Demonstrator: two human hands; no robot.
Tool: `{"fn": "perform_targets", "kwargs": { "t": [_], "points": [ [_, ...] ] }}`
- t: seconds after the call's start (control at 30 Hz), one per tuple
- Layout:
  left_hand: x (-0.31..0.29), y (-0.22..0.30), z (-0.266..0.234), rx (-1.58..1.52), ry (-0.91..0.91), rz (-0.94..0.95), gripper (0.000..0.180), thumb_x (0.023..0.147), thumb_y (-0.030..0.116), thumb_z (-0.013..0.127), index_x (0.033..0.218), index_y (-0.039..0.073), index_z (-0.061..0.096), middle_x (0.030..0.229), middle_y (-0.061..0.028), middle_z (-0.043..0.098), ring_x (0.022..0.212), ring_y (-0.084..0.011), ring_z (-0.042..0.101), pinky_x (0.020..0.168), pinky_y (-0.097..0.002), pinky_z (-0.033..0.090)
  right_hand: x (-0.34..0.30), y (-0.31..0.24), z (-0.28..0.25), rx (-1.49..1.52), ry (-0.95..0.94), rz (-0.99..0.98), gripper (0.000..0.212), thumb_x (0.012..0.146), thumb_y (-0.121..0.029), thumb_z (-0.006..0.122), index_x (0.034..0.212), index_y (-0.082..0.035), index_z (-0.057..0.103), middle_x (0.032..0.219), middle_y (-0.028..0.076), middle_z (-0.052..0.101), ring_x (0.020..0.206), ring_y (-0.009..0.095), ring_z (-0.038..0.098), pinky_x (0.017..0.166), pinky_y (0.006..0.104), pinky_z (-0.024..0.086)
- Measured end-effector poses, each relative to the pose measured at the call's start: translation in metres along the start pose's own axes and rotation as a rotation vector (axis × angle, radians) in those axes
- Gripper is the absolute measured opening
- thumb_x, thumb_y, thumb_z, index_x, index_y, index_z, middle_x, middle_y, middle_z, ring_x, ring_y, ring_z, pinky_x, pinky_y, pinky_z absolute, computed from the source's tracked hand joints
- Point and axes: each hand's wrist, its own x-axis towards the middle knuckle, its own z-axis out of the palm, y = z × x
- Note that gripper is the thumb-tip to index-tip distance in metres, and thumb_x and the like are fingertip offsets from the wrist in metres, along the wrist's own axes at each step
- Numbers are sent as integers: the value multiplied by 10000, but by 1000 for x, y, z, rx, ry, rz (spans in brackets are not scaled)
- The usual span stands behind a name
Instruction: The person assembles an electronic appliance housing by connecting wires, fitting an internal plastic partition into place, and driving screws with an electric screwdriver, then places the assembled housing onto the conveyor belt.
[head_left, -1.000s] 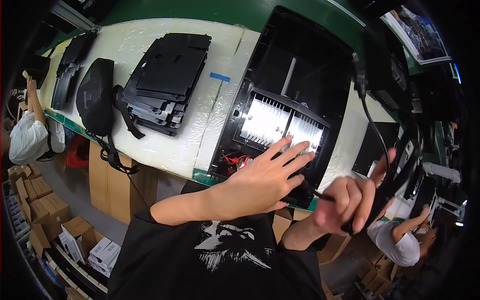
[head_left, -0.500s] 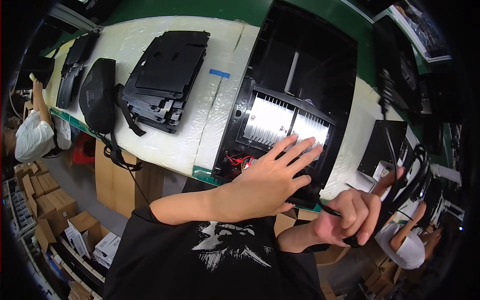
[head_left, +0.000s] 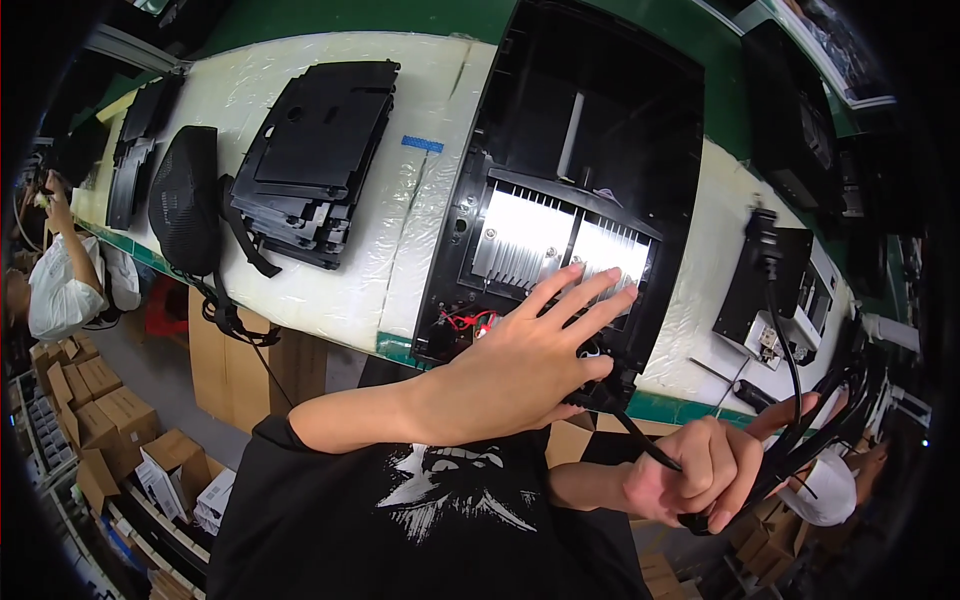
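Observation:
My left hand (head_left: 510,375) lies over the near end of a large black housing (head_left: 630,110), fingers spread, with its fingertips at the lower edge of a silver finned heat sink (head_left: 525,235). Red wires (head_left: 465,320) show beside that wrist, inside the housing. My right hand (head_left: 700,470) is closed around a black power cable (head_left: 638,440), which runs to the housing's near right corner. More loops of the cable (head_left: 850,390) hang past my right fingers, and a dark plug end (head_left: 765,232) stands up above them.
On the padded bench (head_left: 330,300) to the left sit a stack of black plastic panels (head_left: 315,140) and a black mesh bag (head_left: 185,200). A black box-shaped unit (head_left: 780,270) and a screwdriver (head_left: 755,395) are at right. Other people work at both sides.
My right hand has lowered slightly, and the cable stretches farther between it and the housing. The bench and housing appear shifted slightly left in view. My left hand keeps its place on the heat sink.

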Motion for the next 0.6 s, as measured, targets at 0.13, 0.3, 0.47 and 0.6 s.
{"fn": "perform_targets", "kwargs": {
  "t": [0.13,0.3,0.47,0.6],
  "points": [
    [0,1,5,23,0,18,339,706,338,734,973,150,646,1422,-170,336,1341,-330,272,1088,-468,233,15,-1,5,-175,32,-265,675,912,-156,458,1421,86,86,512,36,483,282,65,312,290,196,185],
    [-1,2,5,68,9,5,425,729,371,708,1108,192,636,1421,-157,341,1327,-329,297,1084,-471,244,20,-17,9,-583,91,-263,562,936,-141,431,1398,76,197,630,-26,451,390,44,285,454,194,266],
    [0,2,7,-64,96,-7,412,731,360,709,1037,93,640,1370,-165,387,1303,-323,325,1076,-464,256,28,21,17,-1010,138,-360,513,943,-228,436,1338,74,308,693,-26,463,418,60,272,463,188,265],
    [9,6,15,-240,331,-55,341,736,261,719,953,17,622,1163,-130,519,1171,-302,440,1009,-439,327,34,37,17,-982,216,-330,476,946,-259,436,1271,79,359,689,-11,444,439,71,276,483,210,264]
  ]
}}
